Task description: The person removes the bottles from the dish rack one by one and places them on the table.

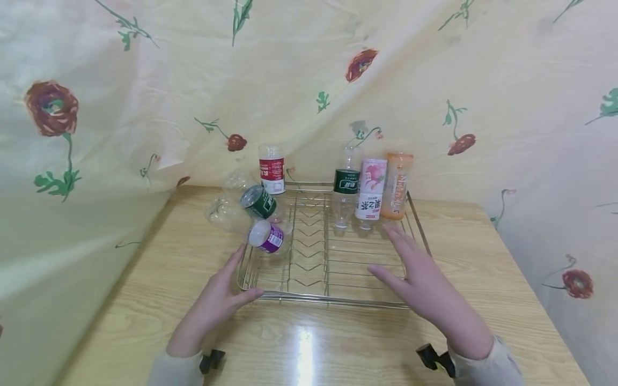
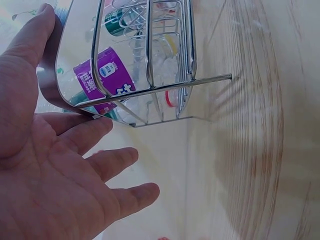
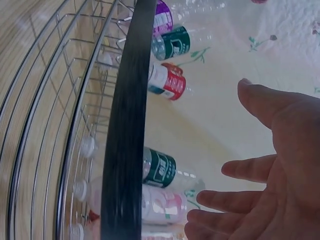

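A metal wire dish rack stands on the table with plastic bottles leaning in it. My left hand is at its front left corner, fingers spread, thumb at the rim. Beside that hand is a purple-labelled bottle; behind it lean a green-labelled bottle and a red-and-white-labelled bottle. My right hand hovers over the rack's right side, fingers apart and holding nothing. Just beyond its fingertips stand, caps down, another green-labelled bottle, a pink-labelled bottle and an orange bottle.
The rack sits on a light wooden table. A flowered cloth hangs behind the table and along its sides. A dark band crosses the right wrist view and hides part of the rack and bottles.
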A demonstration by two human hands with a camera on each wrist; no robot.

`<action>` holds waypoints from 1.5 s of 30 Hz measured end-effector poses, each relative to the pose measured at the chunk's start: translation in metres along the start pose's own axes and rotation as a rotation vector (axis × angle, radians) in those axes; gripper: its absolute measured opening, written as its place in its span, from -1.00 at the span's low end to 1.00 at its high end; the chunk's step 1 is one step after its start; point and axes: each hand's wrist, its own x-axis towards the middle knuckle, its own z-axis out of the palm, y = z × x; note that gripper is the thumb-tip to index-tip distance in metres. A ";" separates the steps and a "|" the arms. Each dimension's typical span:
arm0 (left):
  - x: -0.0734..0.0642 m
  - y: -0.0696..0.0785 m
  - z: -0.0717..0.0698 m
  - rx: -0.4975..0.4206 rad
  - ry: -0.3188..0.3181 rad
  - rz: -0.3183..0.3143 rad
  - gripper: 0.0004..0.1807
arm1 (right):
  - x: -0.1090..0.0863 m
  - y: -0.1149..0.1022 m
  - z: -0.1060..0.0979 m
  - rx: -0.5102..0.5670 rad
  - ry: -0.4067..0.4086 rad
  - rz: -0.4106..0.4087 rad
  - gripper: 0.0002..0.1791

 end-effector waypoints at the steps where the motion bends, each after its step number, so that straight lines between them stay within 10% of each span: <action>1: 0.000 -0.001 0.000 0.000 0.002 0.001 0.17 | 0.001 -0.001 0.002 0.000 -0.003 0.003 -0.08; 45: 0.000 -0.003 0.003 0.002 0.049 0.035 0.18 | 0.041 -0.064 0.052 -0.004 0.003 -0.108 -0.13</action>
